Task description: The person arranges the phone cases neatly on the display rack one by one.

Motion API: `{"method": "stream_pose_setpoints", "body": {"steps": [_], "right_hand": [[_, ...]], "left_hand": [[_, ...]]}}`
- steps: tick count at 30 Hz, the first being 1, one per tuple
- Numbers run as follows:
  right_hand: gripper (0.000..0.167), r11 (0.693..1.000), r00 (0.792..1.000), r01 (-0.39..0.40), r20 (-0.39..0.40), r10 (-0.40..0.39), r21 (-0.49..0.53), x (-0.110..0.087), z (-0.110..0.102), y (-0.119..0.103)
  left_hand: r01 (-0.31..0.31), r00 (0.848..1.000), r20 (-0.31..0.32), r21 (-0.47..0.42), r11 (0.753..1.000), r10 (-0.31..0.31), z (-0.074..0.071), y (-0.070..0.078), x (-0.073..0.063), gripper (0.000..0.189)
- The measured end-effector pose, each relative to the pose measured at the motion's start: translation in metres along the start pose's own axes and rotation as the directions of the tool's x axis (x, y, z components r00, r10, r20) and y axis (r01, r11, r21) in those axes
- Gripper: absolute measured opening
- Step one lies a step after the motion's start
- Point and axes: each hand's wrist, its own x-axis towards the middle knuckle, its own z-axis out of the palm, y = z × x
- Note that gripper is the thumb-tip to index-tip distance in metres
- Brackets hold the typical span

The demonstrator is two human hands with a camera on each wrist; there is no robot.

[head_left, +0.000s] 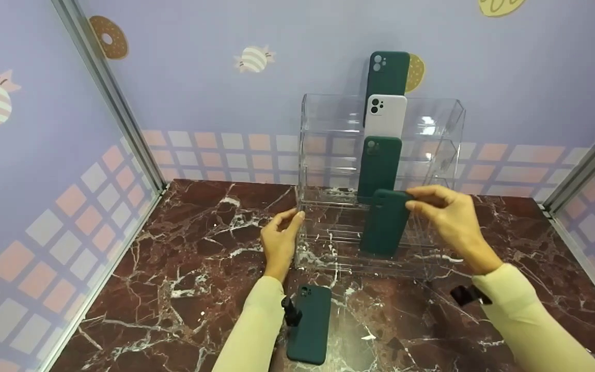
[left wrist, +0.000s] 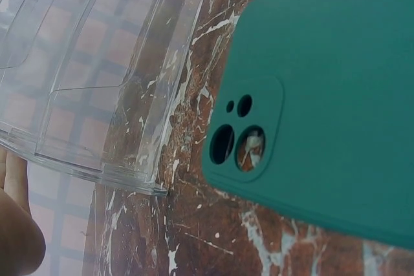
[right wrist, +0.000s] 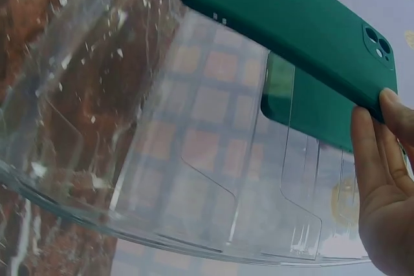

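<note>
My right hand (head_left: 452, 219) pinches the upper right edge of a dark green phone case (head_left: 386, 222) between thumb and fingers. The case leans slightly at the lowest front part of a clear stepped display rack (head_left: 323, 201); the right wrist view shows its camera holes near my thumb. My left hand (head_left: 279, 240) grips the rack's left side edge with thumb and fingertips. Above the held case, another green case (head_left: 380, 165), a white case (head_left: 386, 116) and a dark green case (head_left: 390, 75) stand in a column on the rack's higher tiers.
Another dark green phone case (head_left: 314, 325) lies on the marbled red-brown table (head_left: 199, 310), by the left forearm. Behind the rack rises a lilac wall (head_left: 199, 103) with tile and sweet prints. Metal corner posts (head_left: 122, 103) stand at the sides.
</note>
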Motion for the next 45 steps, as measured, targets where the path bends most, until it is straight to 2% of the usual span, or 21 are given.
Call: {"method": "stream_pose_setpoints", "body": {"steps": [1, 8, 18, 30, 45], "right_hand": [[0.026, 1.0, 1.0, 0.007, -0.008, -0.007, 0.007, 0.004, -0.001, 0.0], [0.027, 0.997, 0.999, 0.041, -0.034, -0.039, 0.058, 0.023, 0.001, -0.001], [0.025, 0.986, 0.997, 0.077, -0.039, -0.072, 0.15, 0.037, 0.009, 0.004], [0.024, 0.996, 0.996, 0.092, -0.02, -0.092, 0.005, 0.038, 0.016, 0.017], [0.024, 0.998, 0.998, 0.065, -0.019, -0.065, -0.016, 0.041, 0.024, 0.024]], "left_hand": [[-0.007, 1.0, -0.001, -0.003, 1.0, 0.007, 0.0, -0.001, 0.0, 0.021], [-0.003, 1.0, 0.001, -0.014, 1.0, 0.003, 0.002, -0.041, 0.016, 0.022], [-0.008, 1.0, 0.007, -0.001, 1.0, 0.008, 0.001, -0.041, 0.015, 0.019], [0.004, 1.0, 0.013, 0.01, 1.0, -0.004, 0.0, -0.042, 0.015, 0.02], [0.002, 1.0, 0.007, 0.007, 1.0, -0.002, 0.0, -0.038, 0.013, 0.024]]}}
